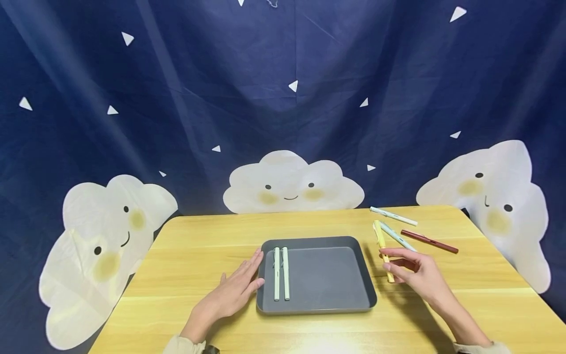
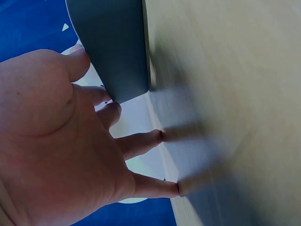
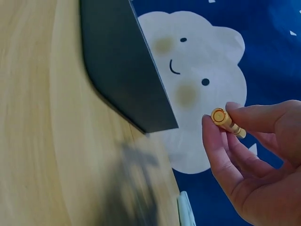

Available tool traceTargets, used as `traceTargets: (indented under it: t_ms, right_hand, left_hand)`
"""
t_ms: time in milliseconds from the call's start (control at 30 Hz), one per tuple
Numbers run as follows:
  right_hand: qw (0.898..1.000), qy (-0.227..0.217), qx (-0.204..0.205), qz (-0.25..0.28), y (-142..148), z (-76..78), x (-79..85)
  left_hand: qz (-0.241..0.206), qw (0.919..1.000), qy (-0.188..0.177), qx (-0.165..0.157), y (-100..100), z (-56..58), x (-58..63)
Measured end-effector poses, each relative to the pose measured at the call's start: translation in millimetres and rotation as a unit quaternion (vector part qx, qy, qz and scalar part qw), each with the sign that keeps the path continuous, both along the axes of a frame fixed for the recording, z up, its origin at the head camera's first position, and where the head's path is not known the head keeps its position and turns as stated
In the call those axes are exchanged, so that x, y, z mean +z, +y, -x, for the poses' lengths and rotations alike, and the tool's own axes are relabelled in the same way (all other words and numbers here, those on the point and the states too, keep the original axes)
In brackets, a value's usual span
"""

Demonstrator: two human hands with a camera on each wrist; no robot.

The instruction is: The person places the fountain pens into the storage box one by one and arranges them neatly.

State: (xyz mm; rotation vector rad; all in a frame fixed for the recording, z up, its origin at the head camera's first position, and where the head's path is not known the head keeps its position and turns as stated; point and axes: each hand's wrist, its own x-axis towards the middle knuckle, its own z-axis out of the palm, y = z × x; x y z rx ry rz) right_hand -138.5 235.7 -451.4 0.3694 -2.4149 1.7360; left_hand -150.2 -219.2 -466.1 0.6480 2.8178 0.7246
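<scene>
My right hand (image 1: pixel 417 275) pinches a yellow pen (image 1: pixel 381 236) between thumb and fingers, just right of the dark grey tray (image 1: pixel 327 278). The clip end of the pen points away from me; in the right wrist view, its round end (image 3: pixel 219 116) faces the camera. My left hand (image 1: pixel 232 292) rests at the tray's left side, fingers extended, thumb and fingertips at the rim. In the left wrist view, the outer fingers (image 2: pixel 155 187) reach down to the tabletop. Inside the tray, two pale green pens (image 1: pixel 276 275) (image 1: pixel 285 275) lie side by side along the left wall.
Beyond my right hand lie a light blue pen (image 1: pixel 398 237), a dark red pen (image 1: pixel 431 241) and a pale pen (image 1: pixel 393 216) near the back edge. The wooden table (image 1: pixel 194 255) ends at a dark blue curtain (image 1: pixel 190 98) with cloud figures.
</scene>
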Motion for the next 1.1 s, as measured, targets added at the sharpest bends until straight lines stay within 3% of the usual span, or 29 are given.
traceTargets:
  t_ms: [333,600,1100]
  right_hand:
    - [0.999,0.023,0.037,0.016,-8.4,0.3,0.8]
    - [0.998,0.037,0.042,0.012,-15.9,0.7,1.1]
    - [0.999,0.020,0.032,0.015,-36.0,12.4,6.1]
  left_hand:
    - [-0.001,1.0000,0.002,0.000,0.2,0.3,-0.1]
    - [0.000,1.0000,0.002,-0.003,0.1,-0.5,0.1]
    - [-0.001,1.0000,0.003,-0.004,-1.2,-0.7,-0.8]
